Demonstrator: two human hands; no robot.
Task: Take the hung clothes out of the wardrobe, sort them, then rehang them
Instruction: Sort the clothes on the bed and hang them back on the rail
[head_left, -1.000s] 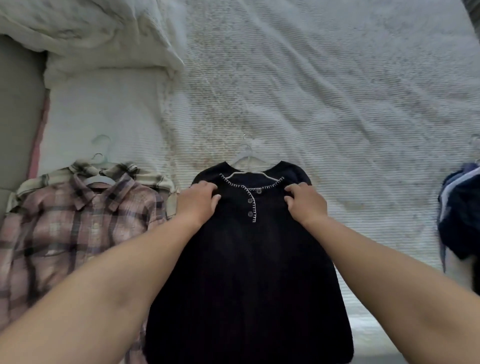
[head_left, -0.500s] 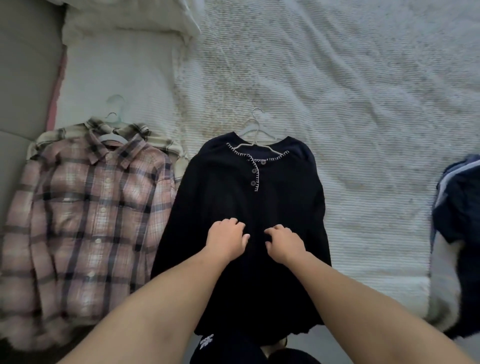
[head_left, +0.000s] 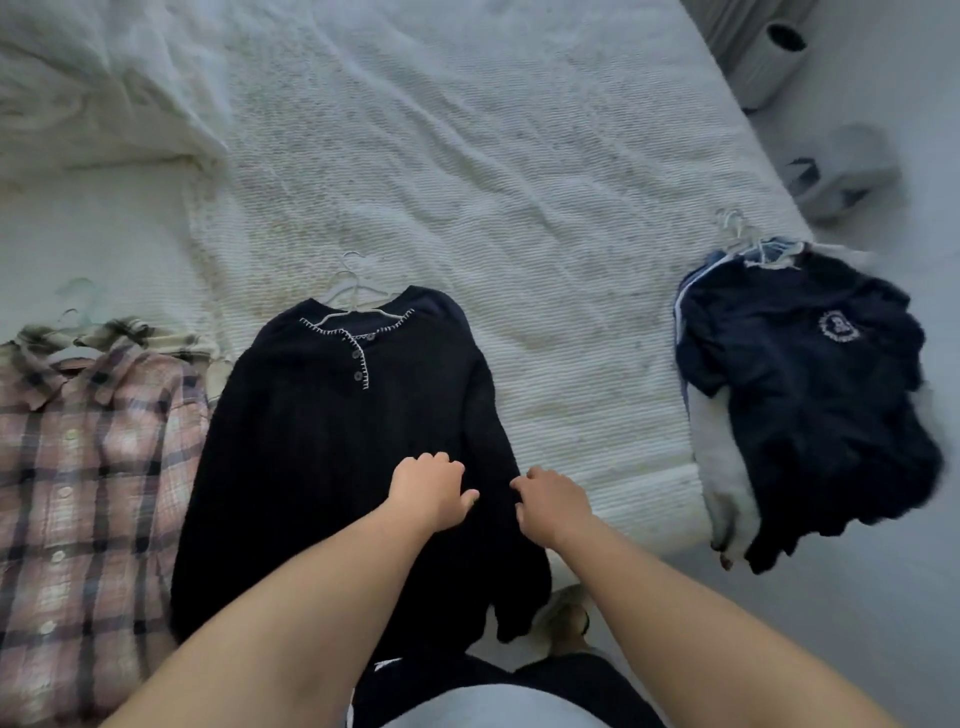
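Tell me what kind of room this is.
Most likely a bedroom: clothes on hangers, a plaid shirt and a dark henley top, lie spread on a bed with a white textured cover and a rumpled duvet at its head.

Single head-worn wide-angle view, looking steeply down and forward over the bed (head_left: 519, 156) from its near edge, close above the laid-out clothes, floor (head_left: 883, 597) at right.
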